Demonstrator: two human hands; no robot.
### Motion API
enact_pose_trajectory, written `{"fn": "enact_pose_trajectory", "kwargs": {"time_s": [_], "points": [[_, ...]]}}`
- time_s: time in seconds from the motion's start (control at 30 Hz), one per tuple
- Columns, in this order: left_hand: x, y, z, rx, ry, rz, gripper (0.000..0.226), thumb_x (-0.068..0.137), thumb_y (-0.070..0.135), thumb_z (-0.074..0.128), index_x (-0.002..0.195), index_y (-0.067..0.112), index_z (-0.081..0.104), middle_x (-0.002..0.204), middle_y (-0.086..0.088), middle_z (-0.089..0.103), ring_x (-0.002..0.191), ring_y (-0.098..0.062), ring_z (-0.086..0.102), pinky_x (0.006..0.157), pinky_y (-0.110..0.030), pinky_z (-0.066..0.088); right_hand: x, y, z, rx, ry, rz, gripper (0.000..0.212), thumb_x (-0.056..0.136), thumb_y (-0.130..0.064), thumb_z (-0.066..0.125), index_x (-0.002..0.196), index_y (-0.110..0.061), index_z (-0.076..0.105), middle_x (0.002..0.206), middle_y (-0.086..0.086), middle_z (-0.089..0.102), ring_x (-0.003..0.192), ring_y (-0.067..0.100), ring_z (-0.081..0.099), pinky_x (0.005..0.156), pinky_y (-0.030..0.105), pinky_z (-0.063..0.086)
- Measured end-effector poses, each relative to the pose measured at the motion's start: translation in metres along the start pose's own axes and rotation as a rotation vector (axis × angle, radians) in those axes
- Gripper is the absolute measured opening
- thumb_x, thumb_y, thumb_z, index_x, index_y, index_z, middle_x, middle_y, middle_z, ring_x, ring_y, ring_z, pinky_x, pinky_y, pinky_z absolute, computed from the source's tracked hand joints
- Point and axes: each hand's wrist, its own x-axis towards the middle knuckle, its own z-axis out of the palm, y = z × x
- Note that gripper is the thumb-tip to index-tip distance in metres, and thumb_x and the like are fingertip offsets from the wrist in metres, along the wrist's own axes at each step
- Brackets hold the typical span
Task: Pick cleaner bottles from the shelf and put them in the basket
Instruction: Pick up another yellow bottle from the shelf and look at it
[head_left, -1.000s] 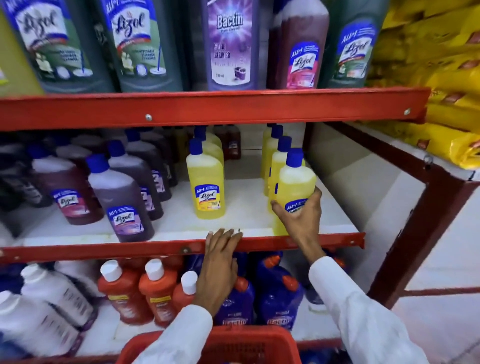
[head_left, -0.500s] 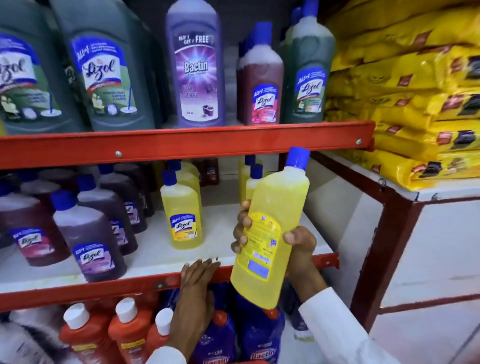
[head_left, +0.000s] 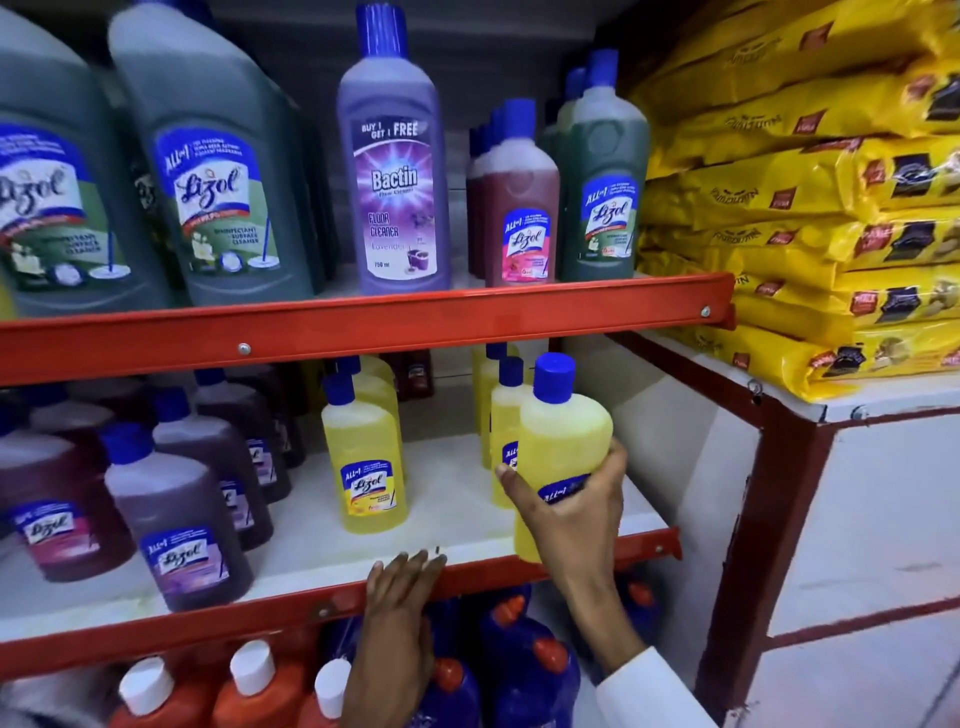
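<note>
Your right hand (head_left: 571, 512) grips the yellow cleaner bottle (head_left: 563, 441) upright, cap up, at the middle shelf's (head_left: 467, 569) right front edge, while your left hand (head_left: 397, 608) rests flat and empty on that edge; the basket is out of view.

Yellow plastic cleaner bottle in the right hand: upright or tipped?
Upright: the yellow plastic cleaner bottle has its blue cap on top, right hand around its lower half.

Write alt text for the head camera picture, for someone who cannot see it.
A person's right hand grips an upright yellow cleaner bottle at the middle shelf's front edge, while the left hand rests on the red shelf rail. More cleaner bottles fill the shelves; yellow bags are stacked right.
</note>
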Motion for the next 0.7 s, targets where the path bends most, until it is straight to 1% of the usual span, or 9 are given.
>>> {"fn": "enact_pose_trajectory", "kwargs": {"time_s": [0.07,0.13,0.17,0.27,0.33,0.43,0.6,0.63,0.7], "points": [[0.000,0.000,0.000,0.015,-0.005,0.002,0.084,0.060,-0.001,0.059,0.138,0.028,0.048,0.140,-0.001,0.057,0.134,-0.017,0.036,0.122,-0.024,-0.001,0.004,0.009,0.001,-0.017,0.062,-0.010,0.094,0.058,-0.035,0.094,0.130,-0.017,0.037,0.121,0.005,0.056,0.105,0.017,0.061,0.066,0.003,0.048],[-0.001,0.001,0.001,0.028,0.010,-0.010,0.084,0.064,-0.004,0.062,0.139,0.030,0.045,0.142,0.002,0.054,0.136,-0.018,0.037,0.122,-0.026,-0.001,0.011,0.017,0.002,-0.008,0.084,0.003,0.096,0.057,-0.038,0.094,0.131,-0.017,0.036,0.124,0.006,0.057,0.108,0.021,0.062,0.068,0.008,0.052],[-0.002,0.001,0.001,0.030,0.016,-0.020,0.085,0.065,-0.006,0.063,0.139,0.031,0.045,0.142,0.003,0.053,0.136,-0.019,0.038,0.122,-0.027,0.000,0.016,0.021,0.003,-0.007,0.080,0.017,0.096,0.057,-0.039,0.094,0.130,-0.017,0.035,0.124,0.007,0.058,0.109,0.022,0.062,0.071,0.013,0.054],[-0.003,0.003,0.002,0.025,0.022,-0.035,0.090,0.064,-0.010,0.064,0.140,0.033,0.044,0.142,0.004,0.053,0.137,-0.020,0.040,0.122,-0.031,0.004,0.031,0.033,0.006,-0.037,0.039,0.045,0.095,0.058,-0.039,0.094,0.129,-0.016,0.035,0.124,0.008,0.058,0.111,0.025,0.062,0.085,0.038,0.058],[-0.003,0.005,0.001,0.017,0.028,-0.040,0.090,0.064,-0.011,0.064,0.139,0.033,0.044,0.142,0.005,0.053,0.137,-0.019,0.039,0.122,-0.031,0.005,0.037,0.041,0.011,-0.078,0.000,0.050,0.095,0.059,-0.039,0.094,0.130,-0.015,0.035,0.125,0.008,0.057,0.112,0.026,0.061,0.088,0.044,0.058],[-0.004,0.008,-0.001,0.017,0.027,-0.051,0.088,0.064,-0.011,0.061,0.139,0.031,0.045,0.142,0.003,0.053,0.138,-0.019,0.038,0.122,-0.031,0.004,0.042,0.054,0.019,-0.122,-0.049,0.046,0.096,0.060,-0.037,0.094,0.132,-0.013,0.034,0.127,0.009,0.053,0.114,0.026,0.058,0.087,0.041,0.057],[-0.004,0.010,-0.001,0.041,0.012,-0.083,0.086,0.067,-0.009,0.060,0.140,0.035,0.043,0.145,0.007,0.049,0.140,-0.014,0.034,0.123,-0.029,0.001,0.044,0.070,0.028,-0.156,-0.100,0.048,0.098,0.060,-0.034,0.094,0.133,-0.009,0.033,0.124,0.004,0.049,0.113,0.023,0.054,0.076,0.021,0.047],[-0.003,0.010,0.000,0.040,0.011,-0.087,0.087,0.067,-0.010,0.060,0.140,0.036,0.042,0.145,0.008,0.049,0.140,-0.014,0.035,0.123,-0.029,0.001,0.044,0.073,0.029,-0.161,-0.105,0.052,0.097,0.060,-0.034,0.094,0.132,-0.009,0.034,0.123,0.003,0.048,0.112,0.024,0.054,0.076,0.021,0.047],[-0.003,0.008,0.001,0.052,0.023,-0.078,0.088,0.067,-0.010,0.060,0.140,0.036,0.042,0.145,0.008,0.050,0.140,-0.015,0.036,0.123,-0.029,0.002,0.043,0.078,0.030,-0.172,-0.111,0.064,0.098,0.059,-0.036,0.094,0.131,-0.009,0.034,0.123,0.004,0.048,0.113,0.025,0.054,0.081,0.029,0.051]]}}
